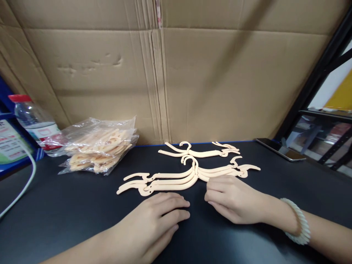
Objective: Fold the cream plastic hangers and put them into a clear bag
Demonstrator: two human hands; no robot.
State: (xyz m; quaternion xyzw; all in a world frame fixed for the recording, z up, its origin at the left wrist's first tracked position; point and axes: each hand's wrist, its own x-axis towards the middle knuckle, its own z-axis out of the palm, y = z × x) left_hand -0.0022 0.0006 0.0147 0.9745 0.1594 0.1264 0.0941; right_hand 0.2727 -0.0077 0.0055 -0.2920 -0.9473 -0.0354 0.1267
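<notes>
Several cream folding clothes hangers [176,181] lie spread in a stack, hooks pointing away from me. Just behind them is another cream hanger [203,154], with loose-looking arm pieces around it. My left hand [158,220] rests on the table in front of the stack's left arms, fingers stretched and slightly apart, with nothing in it. Close against the stack's right arms, my right hand [233,200] has its fingers curled together. Its back covers part of the hangers, and whatever is under its fingers, if anything, is hidden. A pale beaded bracelet [298,222] circles that wrist.
Clear plastic bags of cream hanger parts [96,146] lie at the back left, beside a red-capped bottle [38,123]. A phone [280,148] lies at the back right. Cardboard [220,73] walls the black table's back; a white cable [26,187] runs along the left.
</notes>
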